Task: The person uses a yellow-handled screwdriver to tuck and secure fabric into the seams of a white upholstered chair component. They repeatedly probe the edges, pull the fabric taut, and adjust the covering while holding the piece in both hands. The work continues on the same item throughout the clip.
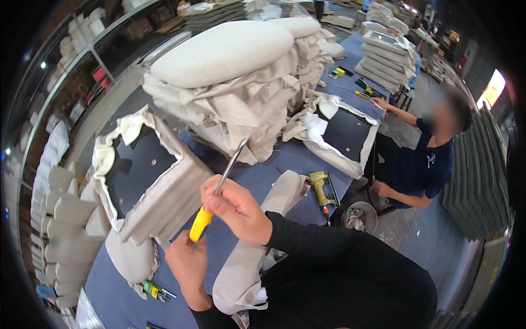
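Observation:
My right hand (236, 213) is closed round a screwdriver-like tool with a yellow handle (201, 223); its long metal shaft points up and away, and its exact tip is hard to make out. Just below the handle's end, my left hand (188, 263) has its fingers curled together; what they hold, if anything, is hidden. Left of my hands stands a stack of beige upholstered pieces, topped by an upturned cushion (143, 170) with a dark underside and loose fabric edges. A long beige padded piece (241, 268) lies between my arms.
A tall pile of beige covers and cushions (224, 55) stands ahead on the blue table (224, 247). A yellow staple gun (323, 189) lies to the right. Across there, a seated co-worker (433, 159) handles another upturned cushion (350, 131). A bucket (368, 211) stands beside the table.

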A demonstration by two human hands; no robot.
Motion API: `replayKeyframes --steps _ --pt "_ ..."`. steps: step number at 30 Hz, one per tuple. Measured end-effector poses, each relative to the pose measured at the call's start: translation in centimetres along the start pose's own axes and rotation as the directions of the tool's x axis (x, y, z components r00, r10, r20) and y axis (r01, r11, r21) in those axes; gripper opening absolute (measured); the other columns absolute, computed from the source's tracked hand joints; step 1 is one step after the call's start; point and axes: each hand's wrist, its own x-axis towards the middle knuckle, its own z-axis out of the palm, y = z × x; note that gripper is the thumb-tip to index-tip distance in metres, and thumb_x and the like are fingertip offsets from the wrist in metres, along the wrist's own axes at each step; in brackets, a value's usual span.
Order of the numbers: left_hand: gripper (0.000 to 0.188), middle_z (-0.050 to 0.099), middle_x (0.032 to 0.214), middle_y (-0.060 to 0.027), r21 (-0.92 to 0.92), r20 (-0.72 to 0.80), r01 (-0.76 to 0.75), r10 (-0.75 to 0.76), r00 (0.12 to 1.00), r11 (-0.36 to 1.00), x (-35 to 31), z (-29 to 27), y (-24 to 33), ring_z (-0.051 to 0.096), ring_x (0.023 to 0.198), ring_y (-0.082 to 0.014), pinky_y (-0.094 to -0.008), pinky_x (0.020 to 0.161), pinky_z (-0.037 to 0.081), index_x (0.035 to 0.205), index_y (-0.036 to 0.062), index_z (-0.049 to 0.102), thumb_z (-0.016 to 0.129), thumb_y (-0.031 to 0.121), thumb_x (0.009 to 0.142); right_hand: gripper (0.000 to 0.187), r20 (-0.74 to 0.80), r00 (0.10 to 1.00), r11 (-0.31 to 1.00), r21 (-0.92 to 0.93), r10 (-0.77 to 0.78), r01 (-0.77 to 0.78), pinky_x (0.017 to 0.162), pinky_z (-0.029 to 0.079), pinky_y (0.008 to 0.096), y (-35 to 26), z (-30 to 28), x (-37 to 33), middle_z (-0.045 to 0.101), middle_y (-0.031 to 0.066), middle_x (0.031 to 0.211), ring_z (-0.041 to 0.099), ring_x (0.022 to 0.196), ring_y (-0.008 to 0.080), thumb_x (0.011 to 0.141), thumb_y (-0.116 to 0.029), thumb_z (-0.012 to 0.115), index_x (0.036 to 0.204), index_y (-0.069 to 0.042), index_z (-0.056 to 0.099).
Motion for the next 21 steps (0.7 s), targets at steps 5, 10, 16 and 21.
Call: replayKeyframes --steps 5,10,16,21 --pt "0.013 0.074 0.085 -0.0056 -0.759 -0.132 -0.038 -0.096 0.987 0.650 0.7 -0.9 -0.7 0.068 0.078 -0.0124 -0.0284 0.072 0.053 0.098 -0.0024 0.076 0.081 0.010 0.094 0.022 0.024 0.999 0.995 -0.093 0.047 -0.044 0.078 0.050 0.0306 1.0 0.6 -0.1 0.062 0.0093 0.090 0.060 0.081 0.0206 0.113 -0.021 0.057 0.123 -0.001 0.060" --pt "0.058 0.074 0.095 -0.0088 -0.895 -0.106 -0.091 -0.009 0.994 0.436 0.8 -3.7 2.1 0.066 0.086 -0.0093 -0.0241 0.079 0.051 0.151 -0.0002 0.043 0.072 0.005 0.101 0.034 0.301 0.949 0.976 -0.217 0.096 -0.030 0.069 0.051 0.0355 -0.8 1.8 1.5 0.067 0.0106 0.089 0.067 0.075 0.0235 0.101 -0.023 0.075 0.130 -0.007 0.068" --pt "0.064 0.074 0.115 -0.0158 -0.652 -0.292 -0.324 0.167 0.942 0.685 -3.5 -3.7 0.2 0.069 0.108 -0.0240 -0.0385 0.101 0.051 0.148 -0.0013 0.051 0.080 0.027 0.098 0.024 0.206 0.973 0.947 -0.280 -0.100 0.157 0.073 0.052 0.0403 2.7 1.6 2.6 0.069 0.0155 0.093 0.067 0.082 0.0334 0.100 -0.016 0.071 0.119 -0.003 0.073" --pt "0.052 0.069 0.133 -0.0162 0.056 -0.116 -0.513 0.516 0.849 0.856 -5.9 -3.5 3.4 0.061 0.128 -0.0409 -0.0526 0.115 0.043 0.118 0.0045 0.074 0.093 0.024 0.074 0.026 0.156 0.964 0.937 -0.243 -0.218 0.251 0.075 0.054 0.0373 4.7 -0.5 4.0 0.072 0.0173 0.106 0.069 0.085 0.0296 0.101 -0.011 0.065 0.122 0.001 0.074"
